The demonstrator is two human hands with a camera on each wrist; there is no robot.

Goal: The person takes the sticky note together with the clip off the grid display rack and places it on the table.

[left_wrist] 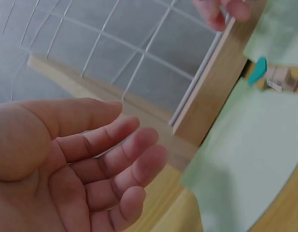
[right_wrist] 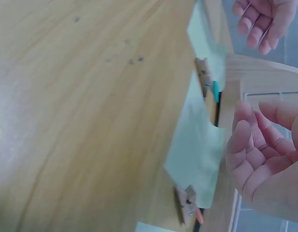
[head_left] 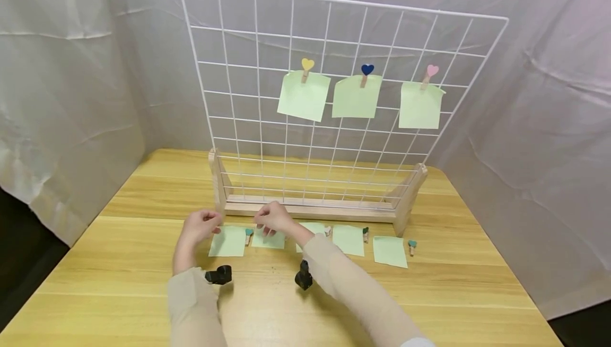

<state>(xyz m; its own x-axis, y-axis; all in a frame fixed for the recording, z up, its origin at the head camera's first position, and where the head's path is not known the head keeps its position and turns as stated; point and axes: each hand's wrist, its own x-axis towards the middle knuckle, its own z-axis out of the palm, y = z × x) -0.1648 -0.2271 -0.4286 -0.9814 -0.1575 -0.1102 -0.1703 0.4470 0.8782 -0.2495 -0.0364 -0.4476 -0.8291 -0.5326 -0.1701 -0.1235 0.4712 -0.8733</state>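
Pale grey cloth [head_left: 62,81] hangs around a wooden table [head_left: 138,262], which bears a white wire grid [head_left: 330,0]. The left hand [head_left: 200,226], fingers loosely bent, is empty beside the leftmost lying note [head_left: 227,244]; the right hand [head_left: 276,218], thumb and fingertips narrowly apart, shows nothing held above the second note [head_left: 263,242]. Three green notes [head_left: 304,98] hang on the grid, five lie before it. The step seems reaching for paper; the next move calls for a gentle pinch, then the small teal-heart clothespin [head_left: 249,236].
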